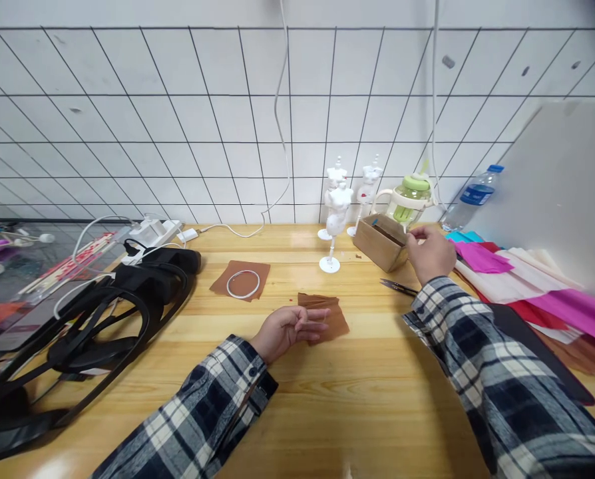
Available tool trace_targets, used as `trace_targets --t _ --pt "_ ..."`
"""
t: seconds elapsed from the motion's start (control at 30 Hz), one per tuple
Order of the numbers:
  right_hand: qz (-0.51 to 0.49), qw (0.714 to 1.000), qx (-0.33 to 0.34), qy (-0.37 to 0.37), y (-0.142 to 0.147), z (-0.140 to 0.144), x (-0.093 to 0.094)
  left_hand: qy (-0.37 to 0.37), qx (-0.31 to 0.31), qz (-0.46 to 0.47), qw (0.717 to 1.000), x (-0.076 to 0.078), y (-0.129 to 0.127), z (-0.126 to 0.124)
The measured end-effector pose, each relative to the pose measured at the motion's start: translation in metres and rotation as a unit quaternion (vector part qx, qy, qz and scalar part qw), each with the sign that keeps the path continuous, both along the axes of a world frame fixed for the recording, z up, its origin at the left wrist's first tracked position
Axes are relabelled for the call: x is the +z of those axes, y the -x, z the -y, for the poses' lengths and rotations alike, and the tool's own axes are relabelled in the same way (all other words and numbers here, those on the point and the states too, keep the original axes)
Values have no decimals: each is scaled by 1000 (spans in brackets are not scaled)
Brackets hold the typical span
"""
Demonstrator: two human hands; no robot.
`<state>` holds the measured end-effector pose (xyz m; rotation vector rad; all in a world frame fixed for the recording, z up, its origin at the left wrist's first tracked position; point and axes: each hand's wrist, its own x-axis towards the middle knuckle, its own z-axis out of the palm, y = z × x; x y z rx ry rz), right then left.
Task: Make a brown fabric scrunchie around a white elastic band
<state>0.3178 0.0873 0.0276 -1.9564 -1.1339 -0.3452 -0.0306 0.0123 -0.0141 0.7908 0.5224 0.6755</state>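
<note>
On the left of the worktop (377,399) lies a tangle of black straps (102,319), and near the middle a brown sheet with a white ring (243,283) on it. Just right of that, the left hand (287,329) rests palm up with its fingers loosely curled, the fingertips lying on the near edge of a folded brown paper piece (327,316) that sits flat on the wood in front of the person. That piece looks thin, light and limp, likely to crease or tear if pinched hard; a flat press on top or a light pinch at a free corner would probably hold it best.

Behind it stand small white figurines (336,213). Further right, the right hand (430,253) is partly closed, fingers bunched at the rim of a small cardboard box (380,243); whether it holds anything I cannot tell. Dark scissors (400,287) lie just below that hand. Pink, white and red tissue sheets (527,279) are stacked at the far right.
</note>
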Motion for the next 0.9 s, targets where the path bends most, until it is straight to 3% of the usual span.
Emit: trace_targets --t 0.17,0.3,0.37,0.43,0.5,0.57,0.63,0.7,0.83,0.9 --pt "25 998 48 33 2 4 -7 -6 -6 -4 1000 -1 -1 0" --pt "65 992 85 -72 31 27 -9 -8 -5 -3 1000 0 -2 1" --pt "25 983 156 -97 57 49 -12 -8 -4 -5 1000 0 -2 1" --pt "-66 952 294 -50 84 71 -15 -8 -5 -6 1000 1 -1 1" --pt "-163 875 453 49 106 87 -18 -7 -8 -4 1000 1 -1 2" --pt "-236 805 530 127 119 94 -20 -6 -9 -5 1000 2 -1 2" --pt "-284 760 553 189 125 95 -22 -3 -9 -9 1000 3 -1 2" --pt "-313 741 549 229 126 94 -26 -3 -12 -13 1000 3 -1 2" --pt "-365 729 531 232 128 93 -33 -14 -30 -19 999 5 -3 2" --pt "-366 736 522 228 128 93 -36 -23 -38 -28 999 6 -3 3"
